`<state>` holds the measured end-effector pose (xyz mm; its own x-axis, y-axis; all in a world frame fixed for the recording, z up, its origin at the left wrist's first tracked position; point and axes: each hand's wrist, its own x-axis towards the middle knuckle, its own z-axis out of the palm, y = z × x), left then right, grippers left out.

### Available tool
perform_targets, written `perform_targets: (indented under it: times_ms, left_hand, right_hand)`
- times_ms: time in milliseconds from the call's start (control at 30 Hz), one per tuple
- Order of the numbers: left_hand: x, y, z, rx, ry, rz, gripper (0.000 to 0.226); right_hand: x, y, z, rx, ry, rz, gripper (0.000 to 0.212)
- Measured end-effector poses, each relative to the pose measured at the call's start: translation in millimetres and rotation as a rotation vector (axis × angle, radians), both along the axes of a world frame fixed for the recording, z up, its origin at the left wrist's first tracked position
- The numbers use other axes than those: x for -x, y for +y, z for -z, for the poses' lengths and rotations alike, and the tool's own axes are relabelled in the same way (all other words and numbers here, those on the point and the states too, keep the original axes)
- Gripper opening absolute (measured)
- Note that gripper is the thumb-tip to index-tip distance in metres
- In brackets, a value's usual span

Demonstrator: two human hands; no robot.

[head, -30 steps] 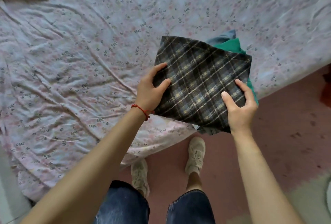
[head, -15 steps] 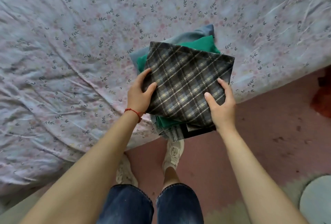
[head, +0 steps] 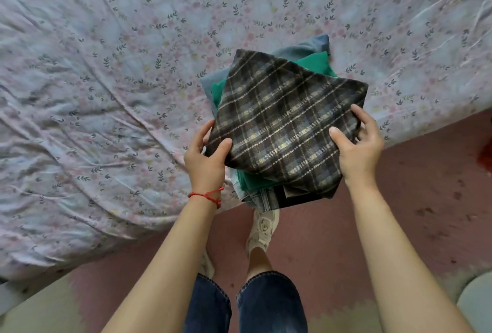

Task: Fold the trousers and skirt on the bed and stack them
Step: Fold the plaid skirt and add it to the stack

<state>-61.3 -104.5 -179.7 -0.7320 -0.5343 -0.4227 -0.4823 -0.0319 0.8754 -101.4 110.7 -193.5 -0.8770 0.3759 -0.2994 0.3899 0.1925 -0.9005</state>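
Plaid skirt, folded, now sits over the green and denim stack at the bed edge; my left hand and right hand still pinch its sides, so stacking looks nearly finished.

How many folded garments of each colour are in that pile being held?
Dark plaid folded cloth: 1
Green folded garment: 1
Grey-blue folded garment: 1
Black folded garment: 1
Total: 4 showing; the left hand and right hand grip the pile's sides.

No readable text, label or number anywhere (fabrics show patterns only).
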Motion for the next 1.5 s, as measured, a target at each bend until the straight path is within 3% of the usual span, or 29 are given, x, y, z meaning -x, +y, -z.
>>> perform_targets:
  times_ms: [167, 267, 433, 633, 867, 1167, 1367, 1500]
  left_hand:
    - [37.1, -21.2, -12.7, 0.083, 0.115, 0.204, 0.044]
    - [61.6, -24.3, -2.1, 0.094, 0.092, 0.317, 0.043]
    - [57.8, -19.9, 24.5, 0.067, -0.046, 0.158, 0.044]
    - [19.5, 9.2, 20.0, -0.015, -0.007, 0.061, 0.060]
    - [21.4, 12.4, 22.3, 0.008, -0.003, 0.136, 0.071]
    - [67.7, -7.9, 8.5, 0.077, 0.171, 0.334, 0.065]
    - [54.3, -17.7, 40.8, 0.102, -0.027, 0.353, 0.064]
    - [47.5, -11.0, 44.9, 0.285, -0.062, 0.399, 0.063]
  right_hand:
    - [-39.6, -19.0, -7.3, -0.026, 0.120, 0.214, 0.046]
    - [-58.6, -37.7, 0.5, -0.031, 0.068, 0.295, 0.045]
    - [-58.6, -42.4, 12.2, 0.048, -0.037, 0.250, 0.049]
    - [-39.7, -23.3, 19.1, 0.069, -0.008, 0.221, 0.053]
    - [-33.1, -18.2, 23.1, 0.198, -0.056, 0.238, 0.061]
    - [-61.9, -53.1, 5.2, 0.075, 0.095, 0.320, 0.057]
    - [-61.9, -62.2, 19.2, 0.100, -0.036, 0.306, 0.055]
    - [-63.5, -63.2, 16.2, 0.071, -0.041, 0.250, 0.057]
